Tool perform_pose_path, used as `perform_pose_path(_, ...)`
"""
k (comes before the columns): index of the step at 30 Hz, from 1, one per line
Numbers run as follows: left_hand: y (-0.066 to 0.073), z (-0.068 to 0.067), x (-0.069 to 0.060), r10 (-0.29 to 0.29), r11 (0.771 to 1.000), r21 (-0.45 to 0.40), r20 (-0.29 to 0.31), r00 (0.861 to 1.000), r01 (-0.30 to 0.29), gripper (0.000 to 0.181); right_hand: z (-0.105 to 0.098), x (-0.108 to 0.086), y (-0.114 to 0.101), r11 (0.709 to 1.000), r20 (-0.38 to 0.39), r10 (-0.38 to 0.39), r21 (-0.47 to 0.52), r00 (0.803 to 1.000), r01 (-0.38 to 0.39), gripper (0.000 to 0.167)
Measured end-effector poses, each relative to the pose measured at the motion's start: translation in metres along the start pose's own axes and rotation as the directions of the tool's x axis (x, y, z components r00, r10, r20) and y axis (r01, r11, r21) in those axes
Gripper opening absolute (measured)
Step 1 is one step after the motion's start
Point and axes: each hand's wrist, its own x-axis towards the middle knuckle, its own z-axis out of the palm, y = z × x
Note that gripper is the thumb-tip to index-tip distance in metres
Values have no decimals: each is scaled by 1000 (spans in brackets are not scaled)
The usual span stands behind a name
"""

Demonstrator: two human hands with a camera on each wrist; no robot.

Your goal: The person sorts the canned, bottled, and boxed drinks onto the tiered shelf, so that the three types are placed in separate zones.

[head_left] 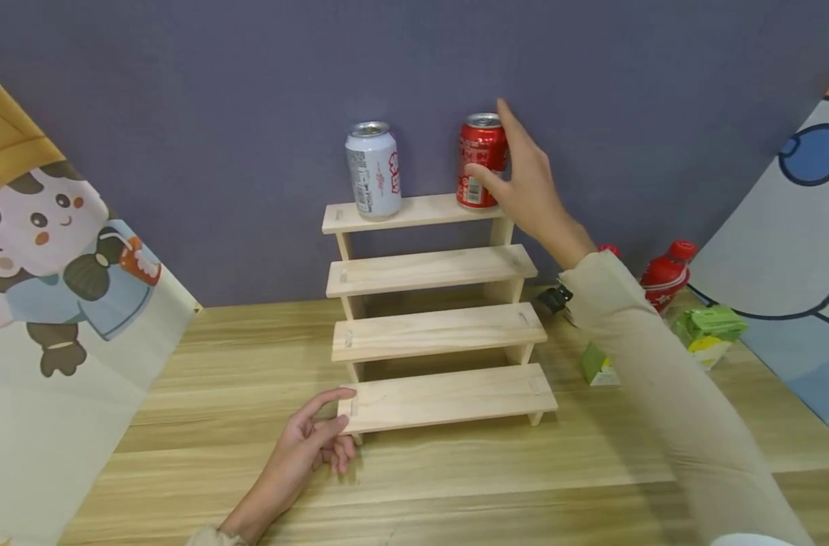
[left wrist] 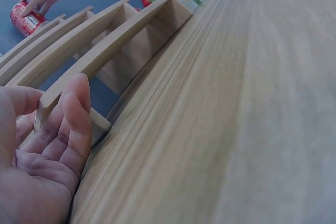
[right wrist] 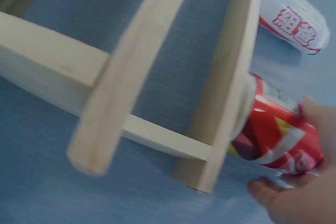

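A stepped wooden display rack (head_left: pixel 441 330) stands on the table, its tiers rising toward the back wall. My left hand (head_left: pixel 312 440) grips the left end of its lowest tier, also seen close up in the left wrist view (left wrist: pixel 47 145). On the top tier, a red soda can (head_left: pixel 474 155) stands upright at the right end. Around that can is my right hand (head_left: pixel 530 178), thumb across the front and index finger stretched up past the rim. In the right wrist view, a fingertip (right wrist: pixel 258 188) stands off the red can (right wrist: pixel 278 132). A white soda can (head_left: pixel 375 173) stands at the top tier's left end.
Right of the rack, partly behind my right sleeve, are a red-capped bottle (head_left: pixel 667 277), green-and-yellow cartons (head_left: pixel 708 334) and a small green box (head_left: pixel 598 368). A dark wall (head_left: pixel 250 152) rises behind the rack. Printed cartoon panels (head_left: pixel 59 243) flank both sides.
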Motion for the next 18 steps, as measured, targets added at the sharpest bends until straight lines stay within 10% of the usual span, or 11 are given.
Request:
perform_pose_path(5, 0, -1, 1, -2, 1000, -1, 1, 1000, 2, 48, -5, -2, -5, 995, 69, 16, -97, 998, -9, 91)
perform_pose_path(18, -1, -4, 2, -1, 1000, -10, 14, 1000, 1, 49, -6, -23, -1, 972, -30, -45, -234, 999, 37, 82)
